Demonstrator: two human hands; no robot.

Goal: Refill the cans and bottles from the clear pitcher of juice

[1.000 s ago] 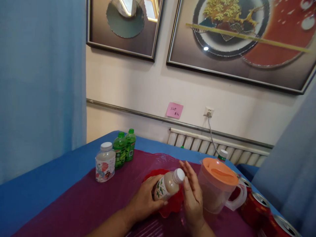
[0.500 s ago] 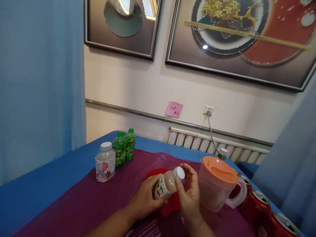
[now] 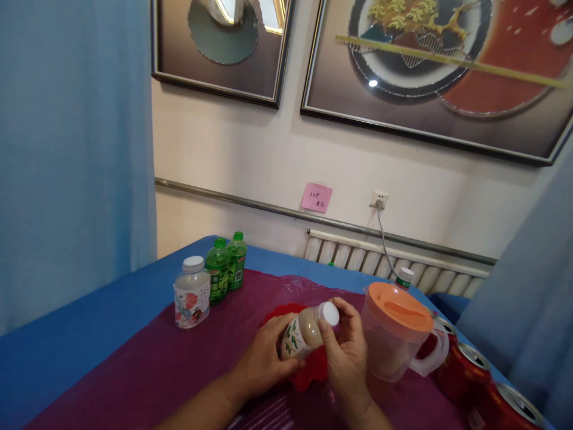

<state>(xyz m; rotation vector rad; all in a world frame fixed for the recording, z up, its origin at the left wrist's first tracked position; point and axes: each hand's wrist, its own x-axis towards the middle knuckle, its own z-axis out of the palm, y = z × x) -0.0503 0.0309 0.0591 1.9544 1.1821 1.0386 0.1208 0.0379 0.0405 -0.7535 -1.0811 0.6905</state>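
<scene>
My left hand (image 3: 267,353) is wrapped round the body of a small bottle (image 3: 308,327) with a white cap and a leaf-patterned label. The bottle is tilted, its capped end up and to the right. At that end, my right hand (image 3: 348,349) is closed on the white cap (image 3: 329,313), thumb in front and fingers behind. Below the bottle, a red dish (image 3: 308,370) rests on the purple sheet, partly hidden by my hands. Just right of my right hand stands a clear plastic pitcher (image 3: 380,352) with an orange lid.
A white-capped jar (image 3: 191,298) and two green bottles (image 3: 218,275) stand at the left. Several red cans (image 3: 463,373) line the right edge, and another white-capped bottle (image 3: 404,278) is behind the pitcher. The purple sheet (image 3: 179,370) covers part of the blue table (image 3: 58,352).
My right hand has shifted slightly to the right at the cap, and the bottle's capped end has moved a little with it. My left hand keeps its hold.
</scene>
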